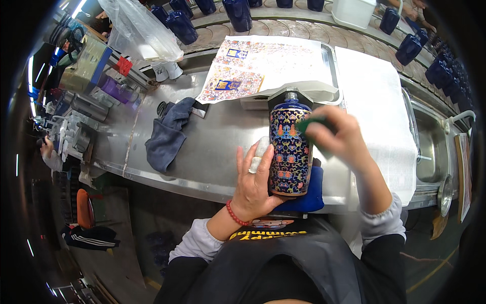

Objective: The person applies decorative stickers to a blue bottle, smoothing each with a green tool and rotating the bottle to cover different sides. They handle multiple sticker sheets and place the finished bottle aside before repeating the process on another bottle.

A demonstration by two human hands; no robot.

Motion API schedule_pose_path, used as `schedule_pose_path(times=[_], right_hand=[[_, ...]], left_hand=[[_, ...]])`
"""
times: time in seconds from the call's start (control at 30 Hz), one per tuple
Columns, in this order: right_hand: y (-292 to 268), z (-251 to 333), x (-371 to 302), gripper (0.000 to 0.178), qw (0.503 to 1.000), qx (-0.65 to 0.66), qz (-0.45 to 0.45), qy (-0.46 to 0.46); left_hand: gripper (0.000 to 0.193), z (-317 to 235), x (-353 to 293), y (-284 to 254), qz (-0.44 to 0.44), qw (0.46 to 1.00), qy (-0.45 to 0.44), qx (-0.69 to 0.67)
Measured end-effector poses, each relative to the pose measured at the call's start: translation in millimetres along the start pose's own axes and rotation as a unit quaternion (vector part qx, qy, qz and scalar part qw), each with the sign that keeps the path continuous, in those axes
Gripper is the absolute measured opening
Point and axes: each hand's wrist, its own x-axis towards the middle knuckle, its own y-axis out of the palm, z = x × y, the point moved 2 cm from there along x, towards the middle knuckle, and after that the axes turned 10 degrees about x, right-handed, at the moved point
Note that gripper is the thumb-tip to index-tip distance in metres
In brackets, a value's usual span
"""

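Blue patterned bottle (289,152), contents hidden, touching left fingers (262,172).

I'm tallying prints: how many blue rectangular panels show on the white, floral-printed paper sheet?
2: the upper panel, on the left of the paper sheet, and the lower panel, beneath it. Glare may hide others.

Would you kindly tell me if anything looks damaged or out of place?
The printed sheet curls at its near edge instead of lying flat; the dark cloth lies crumpled. The patterned bottle shows no obvious damage.
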Motion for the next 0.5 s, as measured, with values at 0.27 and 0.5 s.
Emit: schedule_pose_path(times=[0.27, 0.5], right_hand=[[4.8, -53.6, -40.5, 0.020, 0.936, 0.250, -0.160, 0.189], [4.1, -59.6, -34.2, 0.021, 0.944, 0.209, -0.173, 0.189]], left_hand=[[0.131, 26.6, 22.7, 4.7, 0.065, 0.987, 0.017, -0.144], [0.120, 12.7, 66.2, -10.4, 0.059, 0.993, 0.098, -0.005]])
